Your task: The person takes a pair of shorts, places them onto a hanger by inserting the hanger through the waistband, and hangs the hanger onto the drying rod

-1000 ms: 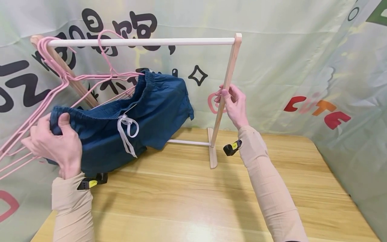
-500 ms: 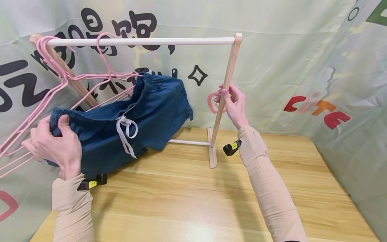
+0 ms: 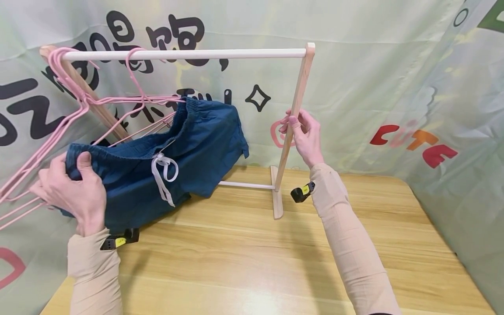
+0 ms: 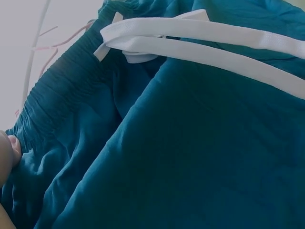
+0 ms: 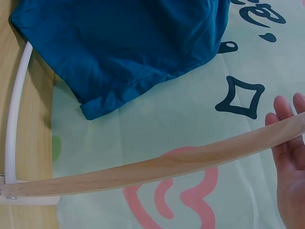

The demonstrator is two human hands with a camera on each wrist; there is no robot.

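Note:
Dark blue shorts [image 3: 204, 144] with a white drawstring [image 3: 159, 164] hang on a pink hanger [image 3: 135, 78], whose hook is over the white rail [image 3: 220, 54]. My left hand [image 3: 80, 188] grips the near end of their elastic waistband, thumb on the outer side. In the left wrist view, the shorts [image 4: 190, 143] fill most of the picture, and only a bit of the thumb shows at the left edge. My right hand [image 3: 307, 135] holds the wooden upright [image 3: 299, 87] of the garment rack between thumb and fingers. The right wrist view has the fingers behind this upright [image 5: 190, 160].
Several more pink hangers [image 3: 72, 87] are bunched at the rail's left end. The rack's foot [image 3: 277, 205] stands on a wooden table [image 3: 244, 253], with a white lower bar [image 3: 248, 185] joined to it. A printed curtain [image 3: 374, 78] hangs behind and at the sides.
The shorts' hanger has sunk a little, its hook now lower on the rail. The shorts have dropped slightly with it. My right hand has stayed on the upright.

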